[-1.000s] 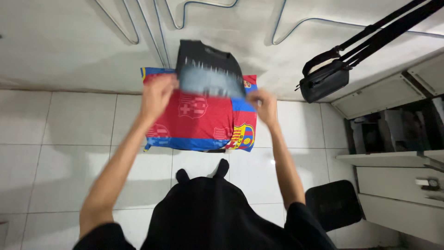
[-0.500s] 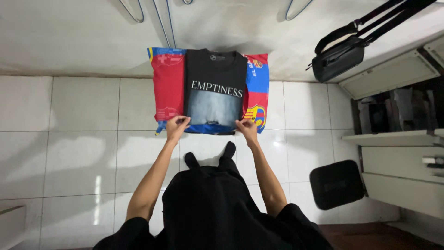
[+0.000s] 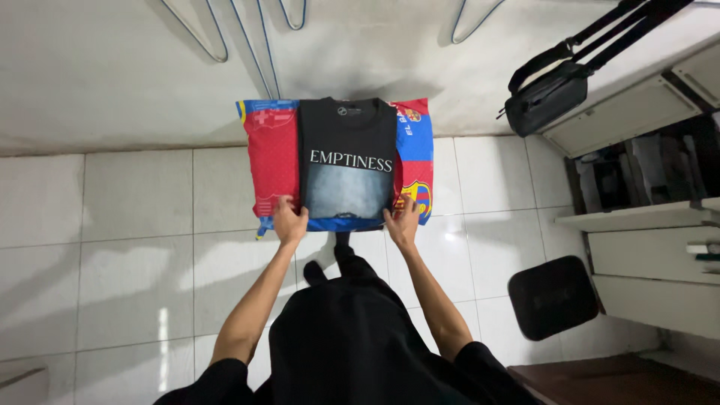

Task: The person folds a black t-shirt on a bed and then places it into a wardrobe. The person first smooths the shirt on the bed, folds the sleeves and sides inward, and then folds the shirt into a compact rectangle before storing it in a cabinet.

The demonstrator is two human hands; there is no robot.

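A folded black T-shirt (image 3: pixel 346 161) with white lettering and a grey print lies flat on a wider folded red and blue jersey (image 3: pixel 271 161) on the white tiled floor. My left hand (image 3: pixel 289 222) rests on the black shirt's near left corner. At the near right corner, my right hand (image 3: pixel 404 220) touches the shirt's edge and the jersey beneath. Both hands press down with fingers spread on the cloth.
A black shoulder bag (image 3: pixel 546 96) hangs at the upper right by white shelving (image 3: pixel 645 217). A black stool seat (image 3: pixel 553 295) stands on the floor to my right. Wire hangers (image 3: pixel 247 37) lie on the pale surface beyond the shirts.
The black shirt was held up over the jersey a second ago; it now lies flat on it. My hands have come down to its near corners.
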